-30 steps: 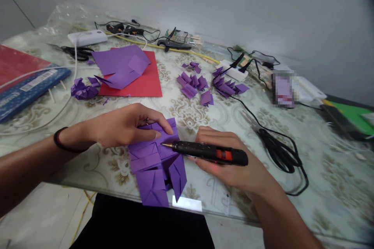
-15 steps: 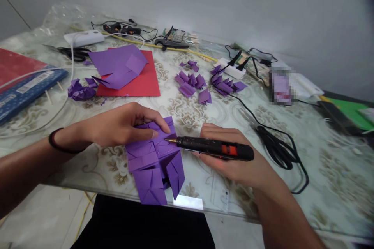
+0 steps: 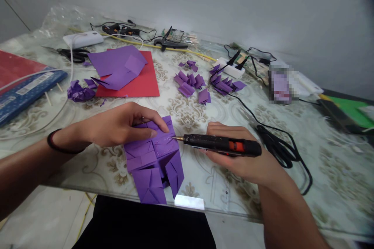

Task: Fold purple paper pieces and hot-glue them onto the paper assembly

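My left hand (image 3: 122, 124) rests on a folded purple paper piece (image 3: 146, 179), thumb and index finger holding its upper part against the table. A thin glossy glue line runs across the paper's right panel. In my right hand (image 3: 242, 163) is a black hot glue gun (image 3: 222, 144) with a brass nozzle, lying level and pointing left. Its tip is at the right edge of the glued panel; whether it touches the paper I cannot tell. My right fingers are partly hidden behind the gun.
Small folded purple pieces (image 3: 189, 81) lie mid-table. Purple sheets (image 3: 113, 69) cover a red sheet (image 3: 154, 89). Black-handled scissors (image 3: 274, 147) lie by the glue gun's cord (image 3: 292, 138) at right. At the back stand a power strip (image 3: 230, 68) and a clamp (image 3: 169, 43).
My right hand has drawn the glue gun slightly right, its tip sliding from the panel's middle to its right side. My left hand stays on the paper.
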### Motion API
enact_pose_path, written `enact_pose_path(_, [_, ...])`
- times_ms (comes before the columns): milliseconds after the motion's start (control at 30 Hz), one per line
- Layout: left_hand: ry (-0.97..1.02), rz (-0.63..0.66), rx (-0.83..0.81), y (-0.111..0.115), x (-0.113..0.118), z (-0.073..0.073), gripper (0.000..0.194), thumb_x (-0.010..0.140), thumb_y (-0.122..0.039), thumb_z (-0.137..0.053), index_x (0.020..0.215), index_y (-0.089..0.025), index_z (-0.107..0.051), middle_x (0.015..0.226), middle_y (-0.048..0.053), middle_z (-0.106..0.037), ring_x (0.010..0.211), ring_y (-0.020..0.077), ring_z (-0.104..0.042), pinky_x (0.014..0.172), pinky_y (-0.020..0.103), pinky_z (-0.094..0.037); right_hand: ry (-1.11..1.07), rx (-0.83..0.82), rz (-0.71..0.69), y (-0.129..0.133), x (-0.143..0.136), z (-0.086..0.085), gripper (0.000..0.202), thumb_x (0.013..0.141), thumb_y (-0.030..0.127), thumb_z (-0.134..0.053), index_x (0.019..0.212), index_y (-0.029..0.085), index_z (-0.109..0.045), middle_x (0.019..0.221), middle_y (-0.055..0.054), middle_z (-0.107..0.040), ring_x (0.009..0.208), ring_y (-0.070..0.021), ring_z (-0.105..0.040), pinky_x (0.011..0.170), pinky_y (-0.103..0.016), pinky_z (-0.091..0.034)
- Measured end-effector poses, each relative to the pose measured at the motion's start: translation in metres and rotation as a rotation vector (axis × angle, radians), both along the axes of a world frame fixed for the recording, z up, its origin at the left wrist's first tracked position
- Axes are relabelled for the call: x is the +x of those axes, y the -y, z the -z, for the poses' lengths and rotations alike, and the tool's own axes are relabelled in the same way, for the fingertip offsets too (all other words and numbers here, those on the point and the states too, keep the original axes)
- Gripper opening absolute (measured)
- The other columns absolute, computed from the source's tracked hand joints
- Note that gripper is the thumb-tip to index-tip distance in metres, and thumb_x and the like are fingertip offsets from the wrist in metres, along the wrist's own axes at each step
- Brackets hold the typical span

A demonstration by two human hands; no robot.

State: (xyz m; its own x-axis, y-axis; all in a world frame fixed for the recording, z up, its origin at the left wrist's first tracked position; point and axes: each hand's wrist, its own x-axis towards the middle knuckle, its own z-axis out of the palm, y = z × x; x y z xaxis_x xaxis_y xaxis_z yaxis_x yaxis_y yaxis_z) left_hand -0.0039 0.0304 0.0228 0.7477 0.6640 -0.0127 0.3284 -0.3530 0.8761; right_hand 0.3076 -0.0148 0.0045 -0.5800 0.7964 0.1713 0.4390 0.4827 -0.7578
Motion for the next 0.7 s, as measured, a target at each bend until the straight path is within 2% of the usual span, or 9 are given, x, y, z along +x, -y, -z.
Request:
enact_pose_path(400, [-0.03,0.001,0.015,0.0,-0.002,0.001,0.022,0.096,-0.03,-0.071,0.115,-0.025,-0.082,0.087,0.003,-0.078,0.065,0.0143,-0.067,0.056,0.021,-0.047,-0.003,-0.052,0.002,0.001,0.004,0.0,0.038,0.092,0.015,-0.07,0.066,0.022,-0.043,0.065,0.005,-0.045,0.065,-0.015,-0.043,0.064,-0.032,-0.035])
enact_pose_path(533, [-0.03,0.003,0.014,-0.001,-0.001,0.002,0.022,0.096,-0.029,-0.071,0.114,-0.025,-0.082,0.088,0.003,-0.078,0.069,0.0151,-0.069,0.058,0.021,-0.048,-0.009,-0.025,-0.032,0.002,-0.004,0.0,0.035,0.093,0.014,-0.068,0.068,0.022,-0.045,0.066,0.005,-0.047,0.067,-0.0143,-0.044,0.067,-0.033,-0.036])
enact_pose_path(700, [0.017,0.004,-0.016,0.0,0.0,0.003,0.02,0.095,-0.03,-0.071,0.111,-0.024,-0.082,0.081,0.002,-0.076,0.063,0.0135,-0.064,0.055,0.02,-0.046,-0.008,-0.015,-0.032,0.003,-0.014,-0.001,0.037,0.092,0.013,-0.067,0.066,0.022,-0.042,0.064,0.004,-0.045,0.066,-0.0144,-0.042,0.065,-0.032,-0.034])
